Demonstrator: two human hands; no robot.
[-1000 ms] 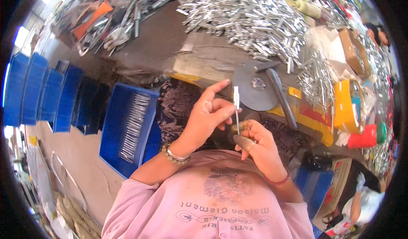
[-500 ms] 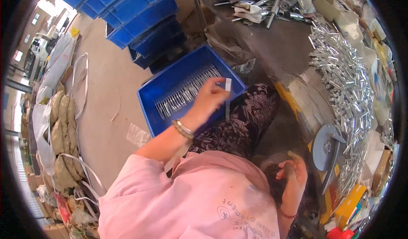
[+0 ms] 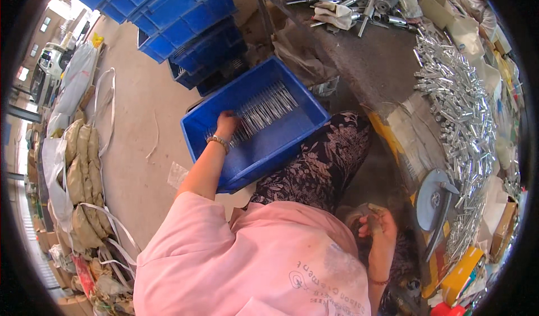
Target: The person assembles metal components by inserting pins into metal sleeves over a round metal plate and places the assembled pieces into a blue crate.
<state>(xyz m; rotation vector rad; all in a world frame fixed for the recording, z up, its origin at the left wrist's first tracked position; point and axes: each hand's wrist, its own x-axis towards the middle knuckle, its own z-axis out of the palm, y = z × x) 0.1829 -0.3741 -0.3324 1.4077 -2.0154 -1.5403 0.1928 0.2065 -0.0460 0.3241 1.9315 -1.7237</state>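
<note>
Many rods [image 3: 269, 108] in blue bin [image 3: 281, 136], left hand [image 3: 226, 125] at row's left end. Keep 'em parallel imo. Right hand [image 3: 380, 224] well apart. Can't tell if either's fingers grip.

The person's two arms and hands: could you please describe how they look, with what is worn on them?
The left arm wears a loose, short pink sleeve; near the left hand sits a beaded bracelet. Below the right hand is a thin reddish band.
</note>
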